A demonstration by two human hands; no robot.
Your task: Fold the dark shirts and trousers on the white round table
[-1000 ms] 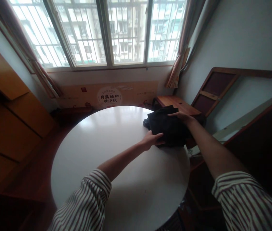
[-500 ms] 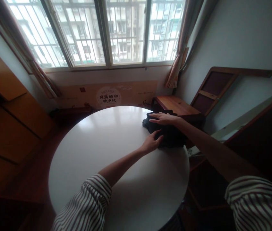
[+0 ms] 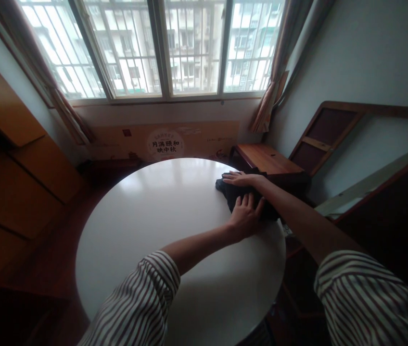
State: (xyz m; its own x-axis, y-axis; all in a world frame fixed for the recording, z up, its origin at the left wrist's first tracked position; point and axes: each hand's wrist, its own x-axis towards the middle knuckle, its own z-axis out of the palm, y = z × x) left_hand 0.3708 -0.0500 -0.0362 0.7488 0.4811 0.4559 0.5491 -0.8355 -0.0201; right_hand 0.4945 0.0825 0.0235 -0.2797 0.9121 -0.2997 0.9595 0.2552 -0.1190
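Note:
A dark, folded bundle that looks like black cloth point(image 3: 238, 193) lies at the right edge of the round white table point(image 3: 146, 226). My left hand point(image 3: 246, 217) rests on its near side, with fingers spread. Across the far part of the bundle, my right hand point(image 3: 242, 179) lies flat with fingers stretched out. Both palms face down, and neither hand is closed round the cloth. What kind of item the cloth is, I cannot make out in the dim light.
Beyond the table's right edge stands a low wooden stool or bench point(image 3: 267, 158). A wooden framed panel point(image 3: 325, 127) leans at the right wall. Orange-brown cabinets point(image 3: 16, 182) line the left side. A printed cardboard sheet point(image 3: 117, 139) stands under the barred window point(image 3: 189, 53).
My left hand has moved to the right and further onto the cloth, its fingers now spread. My right hand has shifted slightly and pressed flatter. The view has turned a little.

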